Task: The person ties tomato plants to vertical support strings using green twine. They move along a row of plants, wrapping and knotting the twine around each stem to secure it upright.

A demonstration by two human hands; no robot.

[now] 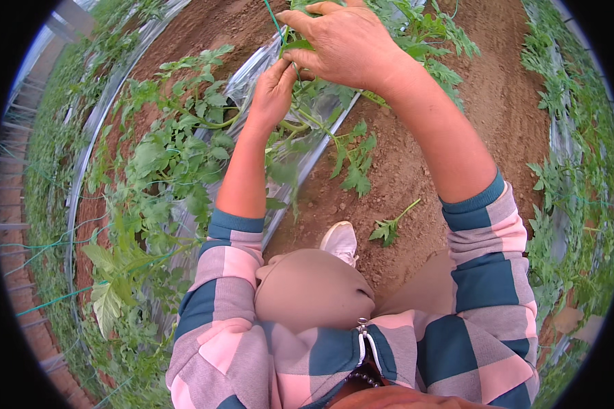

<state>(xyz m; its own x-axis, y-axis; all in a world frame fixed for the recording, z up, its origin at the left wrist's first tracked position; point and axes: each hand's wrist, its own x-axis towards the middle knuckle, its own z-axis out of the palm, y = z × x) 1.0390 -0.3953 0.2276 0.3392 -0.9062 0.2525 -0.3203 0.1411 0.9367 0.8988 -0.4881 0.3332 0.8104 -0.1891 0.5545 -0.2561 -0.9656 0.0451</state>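
Both of my hands meet at a tomato plant (307, 115) near the top of the view. My left hand (275, 94) has its thumb and fingers pinched together at the plant's upper stem, where a green twine (272, 19) runs down into the grip. Just above and to the right, my right hand (345, 46) arches over the same spot, its thumb tip beside my left fingertips. A green leaf (299, 45) shows between the right thumb and forefinger. Whether the right fingers hold the stem or the twine cannot be told; leaves and the hand itself hide it.
Silvery plastic mulch film (307, 168) lies under the row. Leafy tomato plants (169, 153) stand at the left, with green twines (56, 301) strung across. A cut leafy shoot (396, 222) rests on the bare soil (491, 102) near my white shoe (340, 243). Another plant row (578, 128) lines the right.
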